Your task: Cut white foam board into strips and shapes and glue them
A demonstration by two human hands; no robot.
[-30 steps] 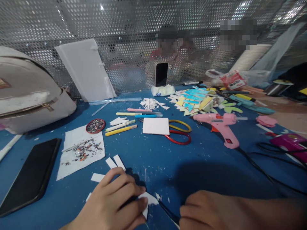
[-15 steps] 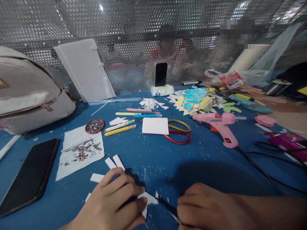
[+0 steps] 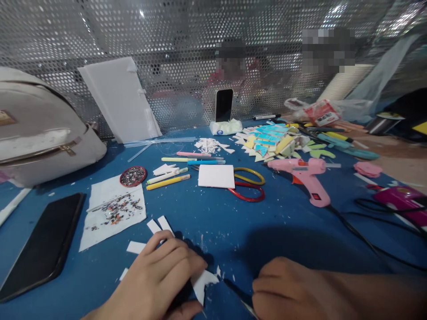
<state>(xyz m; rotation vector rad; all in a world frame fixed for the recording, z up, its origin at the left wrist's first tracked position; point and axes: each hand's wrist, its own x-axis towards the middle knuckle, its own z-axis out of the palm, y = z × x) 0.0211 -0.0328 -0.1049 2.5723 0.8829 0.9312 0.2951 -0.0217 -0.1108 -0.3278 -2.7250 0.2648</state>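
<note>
At the bottom edge, my left hand (image 3: 156, 280) presses down with curled fingers on a small white foam piece (image 3: 203, 282) lying on the blue table (image 3: 213, 222). My right hand (image 3: 287, 289) is closed round a thin dark blade tool (image 3: 238, 291), whose tip points at the foam piece's right edge. Small white strips (image 3: 160, 226) lie just beyond my left hand's fingertips.
A black phone (image 3: 43, 244) and a paper with glitter bits (image 3: 111, 213) lie left. Markers (image 3: 168, 178), a white square (image 3: 216, 176) on scissors (image 3: 248, 186), a pink glue gun (image 3: 305, 175) with a black cord and coloured cut-outs (image 3: 270, 140) sit further back. A bag (image 3: 40, 129) stands far left.
My left hand has shifted slightly right and flattened over the foam piece. My right hand moved a little right with the blade. The view tilted slightly.
</note>
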